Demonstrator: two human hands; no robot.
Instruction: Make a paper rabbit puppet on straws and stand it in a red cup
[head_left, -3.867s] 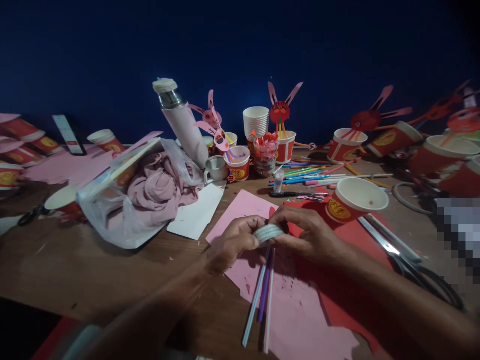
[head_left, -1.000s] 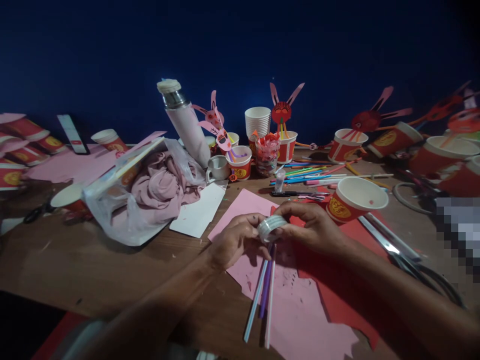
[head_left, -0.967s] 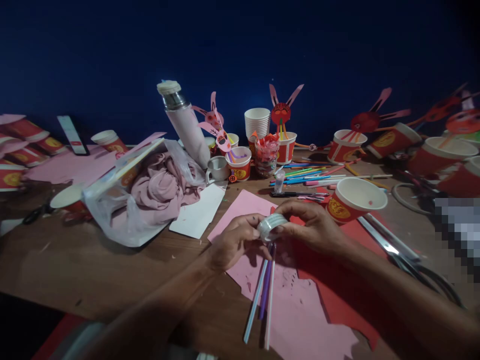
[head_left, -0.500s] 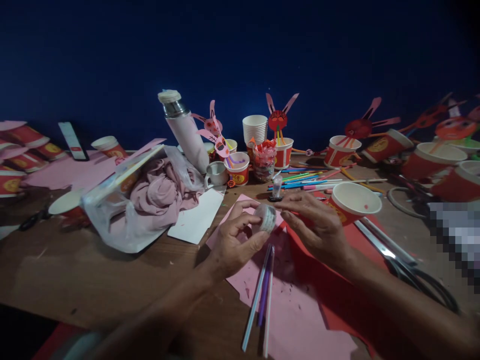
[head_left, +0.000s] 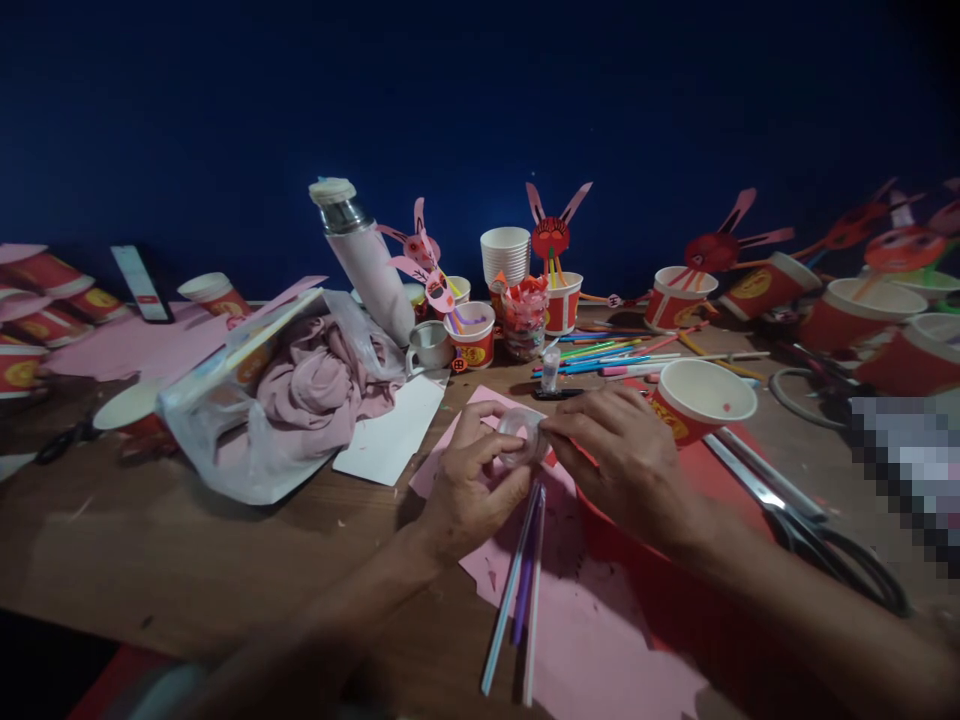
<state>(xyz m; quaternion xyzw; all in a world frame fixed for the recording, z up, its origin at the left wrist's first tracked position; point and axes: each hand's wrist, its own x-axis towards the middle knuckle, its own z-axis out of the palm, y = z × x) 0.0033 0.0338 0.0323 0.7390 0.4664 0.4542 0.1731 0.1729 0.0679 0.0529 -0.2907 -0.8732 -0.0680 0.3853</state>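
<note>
My left hand (head_left: 469, 480) holds a small roll of clear tape (head_left: 523, 432) with its fingers curled around it. My right hand (head_left: 626, 455) pinches at the roll's right edge, thumb and fingertips together; whether a loose tape end is between them is too small to see. Below the roll, striped and purple straws (head_left: 517, 595) lie on a pink paper sheet (head_left: 600, 650). Red paper (head_left: 675, 590) lies under my right forearm. Just beyond my hands stands a small clear container (head_left: 550, 370).
Large scissors (head_left: 802, 540) and a red paper cup (head_left: 679, 412) are on the right. Several cups with rabbit figures (head_left: 553, 238) line the back near stacked cups (head_left: 504, 255). Colored straws (head_left: 600, 360) lie there. A plastic bag (head_left: 247, 450) and a tilted thermos (head_left: 367, 265) stand left.
The tape roll has turned in my left hand, so its open ring now faces me more. My right fingers have closed from a spread pose into a pinch at the roll's edge.
</note>
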